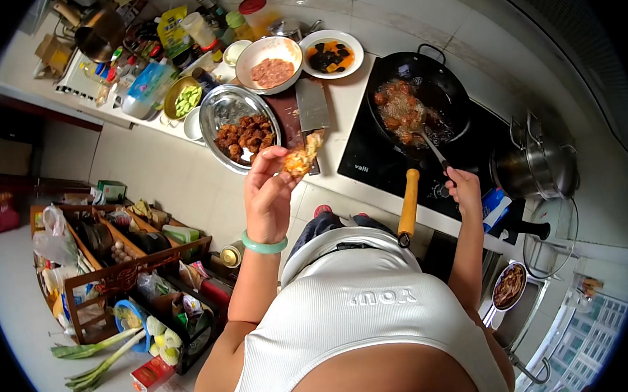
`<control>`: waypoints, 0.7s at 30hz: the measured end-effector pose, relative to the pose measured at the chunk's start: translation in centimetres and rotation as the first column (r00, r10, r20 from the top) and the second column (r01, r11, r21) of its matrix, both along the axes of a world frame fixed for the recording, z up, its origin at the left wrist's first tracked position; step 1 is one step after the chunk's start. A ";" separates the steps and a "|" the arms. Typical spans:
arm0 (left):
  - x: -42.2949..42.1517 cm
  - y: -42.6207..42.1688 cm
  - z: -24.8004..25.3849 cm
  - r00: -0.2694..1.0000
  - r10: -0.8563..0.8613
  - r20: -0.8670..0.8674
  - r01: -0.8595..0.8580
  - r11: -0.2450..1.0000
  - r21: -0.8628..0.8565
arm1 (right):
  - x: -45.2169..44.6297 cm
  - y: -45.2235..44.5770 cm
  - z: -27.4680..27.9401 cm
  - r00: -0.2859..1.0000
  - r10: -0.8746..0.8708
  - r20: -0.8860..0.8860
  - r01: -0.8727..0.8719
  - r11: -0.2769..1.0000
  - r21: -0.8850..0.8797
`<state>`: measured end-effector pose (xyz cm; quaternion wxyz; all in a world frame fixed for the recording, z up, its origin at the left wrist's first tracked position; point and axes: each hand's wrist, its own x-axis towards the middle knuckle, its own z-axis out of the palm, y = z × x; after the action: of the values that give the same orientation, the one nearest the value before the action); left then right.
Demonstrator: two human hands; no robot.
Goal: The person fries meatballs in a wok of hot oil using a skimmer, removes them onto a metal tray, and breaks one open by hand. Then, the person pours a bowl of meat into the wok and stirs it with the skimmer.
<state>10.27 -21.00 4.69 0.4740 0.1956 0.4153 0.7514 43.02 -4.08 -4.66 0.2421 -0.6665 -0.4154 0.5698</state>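
Pinched between thumb and fingers of my left hand (267, 192) is a golden-brown piece of fried food (300, 161). That hand wears a pale green bangle and is raised near the counter edge, close to a steel bowl (215, 108) of browned chunks (247, 137). My right hand (463, 189) grips the dark handle of a long-handled cooking utensil (435, 147). Its head is down in a black wok (452, 101), among browned pieces in bubbling oil (401, 108); the head's shape cannot be made out. The wok's wooden handle (410, 201) points toward my body.
A cleaver (313, 106) lies on the cutting board beside a bowl of minced meat (272, 73) and a plate with dark pieces (331, 55). Right of the cooktop (365, 146) stand a steamer pot (535, 164) and glass lid (552, 239). A grocery rack (111, 280) stands at left.
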 end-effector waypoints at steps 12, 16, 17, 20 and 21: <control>2.2 0.0 5.4 0.882 -0.403 0.245 0.330 0.899 0.289 | 1.5 -3.9 3.5 0.744 -0.262 0.615 -0.221 0.772 0.596; 4.2 -0.3 8.6 0.435 -0.821 0.370 0.524 0.565 0.637 | 1.9 -4.3 3.5 0.778 -0.247 0.578 -0.167 0.805 0.570; 4.5 -0.5 8.9 0.384 -0.843 0.376 0.518 0.534 0.668 | 2.0 -4.1 3.4 0.771 -0.232 0.593 -0.156 0.834 0.529; 5.1 -1.4 12.3 0.408 -0.840 0.358 0.656 0.542 0.525 | 2.1 -4.5 3.4 0.764 -0.216 0.608 -0.152 0.855 0.495; 5.0 -1.4 12.6 0.373 -0.862 0.343 0.665 0.506 0.550 | 1.9 -4.7 3.4 0.763 -0.209 0.612 -0.167 0.850 0.499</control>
<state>15.29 -22.42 17.26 0.8329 0.2020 -0.0206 0.5148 44.97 -8.80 -1.23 0.2632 -0.7334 -0.6044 0.1659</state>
